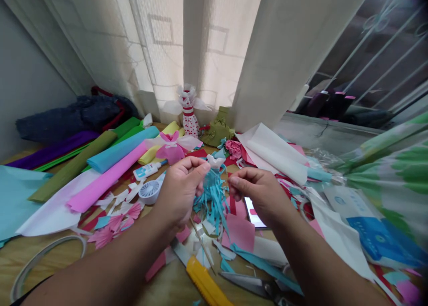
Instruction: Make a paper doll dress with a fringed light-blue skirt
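A small paper dress with a blue fringed skirt [212, 199] and a white top [216, 161] stands between my two hands. My left hand [182, 185] is closed in a pinch, its thumb tip beside the white top. What lies between those fingertips is too small to make out. To the right of the fringe, apart from it, my right hand [256, 185] also pinches its fingertips together; anything in them is hidden. Under the right wrist lies a phone [254, 214] with a lit screen. Below the dress a thin wooden stick [203, 243] rests among paper scraps.
A yellow box cutter [207, 281] and scissors [249, 284] lie in front. Crepe paper rolls [123, 149], a glue bottle [146, 171] and a small fan [149, 190] are left. Behind stand pink [171, 146], red-and-white [190, 121] and green [218, 130] paper dresses. Tape [25, 270] lies front left.
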{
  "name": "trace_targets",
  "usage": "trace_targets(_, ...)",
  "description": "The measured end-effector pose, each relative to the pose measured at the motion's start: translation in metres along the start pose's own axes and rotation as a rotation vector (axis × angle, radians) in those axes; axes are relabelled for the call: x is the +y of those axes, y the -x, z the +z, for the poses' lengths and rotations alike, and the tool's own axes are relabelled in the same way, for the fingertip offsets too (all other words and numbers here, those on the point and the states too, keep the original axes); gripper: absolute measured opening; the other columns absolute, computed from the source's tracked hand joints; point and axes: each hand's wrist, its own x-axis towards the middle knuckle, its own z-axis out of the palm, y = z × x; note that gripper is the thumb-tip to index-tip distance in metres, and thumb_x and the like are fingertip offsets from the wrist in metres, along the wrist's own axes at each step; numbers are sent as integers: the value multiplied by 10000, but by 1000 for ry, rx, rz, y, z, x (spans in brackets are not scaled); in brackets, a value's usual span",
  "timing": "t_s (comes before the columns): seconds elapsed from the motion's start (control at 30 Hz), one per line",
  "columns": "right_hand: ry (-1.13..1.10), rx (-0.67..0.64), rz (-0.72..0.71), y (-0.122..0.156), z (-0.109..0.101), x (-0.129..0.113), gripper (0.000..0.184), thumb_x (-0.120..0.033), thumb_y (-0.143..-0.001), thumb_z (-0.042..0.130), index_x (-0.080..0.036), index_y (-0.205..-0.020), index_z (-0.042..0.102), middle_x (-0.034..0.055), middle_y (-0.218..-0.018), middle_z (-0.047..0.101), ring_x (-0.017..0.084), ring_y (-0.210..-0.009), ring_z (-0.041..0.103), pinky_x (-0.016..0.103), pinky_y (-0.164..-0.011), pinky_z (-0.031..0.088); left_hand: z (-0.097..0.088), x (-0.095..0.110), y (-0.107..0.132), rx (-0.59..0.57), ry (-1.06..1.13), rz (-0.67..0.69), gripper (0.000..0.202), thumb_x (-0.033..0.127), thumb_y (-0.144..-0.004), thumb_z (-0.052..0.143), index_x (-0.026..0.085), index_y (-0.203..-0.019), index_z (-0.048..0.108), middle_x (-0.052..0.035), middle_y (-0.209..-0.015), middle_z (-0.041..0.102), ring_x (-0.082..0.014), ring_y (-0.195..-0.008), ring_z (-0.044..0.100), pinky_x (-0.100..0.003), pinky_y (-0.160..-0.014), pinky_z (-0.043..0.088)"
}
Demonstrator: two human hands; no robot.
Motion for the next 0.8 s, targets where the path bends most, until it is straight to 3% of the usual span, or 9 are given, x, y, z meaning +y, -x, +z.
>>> trace_targets(0.17,-3,35,-6,-7,-6,-2,207,-325,-690,713,-151,-645,612,-31,-501,582,74,-421,475,217,-441,384,-4,1,-10,16,2,-3,143,255,-736,671,167,-717,559,96,-430,416,-28,-372,322,-150,-387,259)
trace_targets(0.3,151,-69,-28,-6,-7,-3,180,-337,-745,666,-162,-703,658,-7,-560,629,106,-478,547,245,-492,439,-4,0,-9,-9,12,-9,132,250,-743,666,162,-718,570,95,-427,412,-23,-374,315,-147,-394,258)
trace_targets(0.4,439,-117,-220,-4,-5,-5,167,-329,-756,665,-181,-819,710,47,-787,699,174,-723,632,325,-690,494,-4,0,-6,-17,34,-21,133,245,-742,669,157,-714,573,91,-433,413,-21,-383,316,-143,-400,257)
trace_targets(0.5,552,11,-369,-3,1,-4,231,-337,-745,688,-198,-928,694,64,-939,687,200,-852,627,354,-784,486,-2,-1,-4,-38,93,-59,141,238,-734,674,154,-708,564,88,-433,412,-23,-386,311,-144,-397,251)
trace_targets(0.57,519,73,-377,-3,7,-1,217,-333,-737,696,-199,-908,683,51,-886,683,188,-800,624,332,-741,494,0,-2,-3,-60,143,-85,145,240,-734,674,155,-711,559,90,-428,400,-24,-384,297,-146,-393,247)
trace_targets(0.7,475,145,-350,-7,16,4,116,-278,-755,660,-176,-700,649,11,-682,624,148,-639,567,278,-619,459,2,-5,-1,-68,176,-99,148,251,-748,665,159,-719,552,95,-421,388,-27,-380,280,-149,-394,247)
trace_targets(0.8,427,144,-289,-11,15,3,132,-294,-765,638,-171,-717,648,2,-660,613,140,-614,542,266,-586,437,1,-8,-2,-60,134,-96,161,269,-740,671,162,-714,553,95,-421,403,-29,-378,299,-149,-396,258)
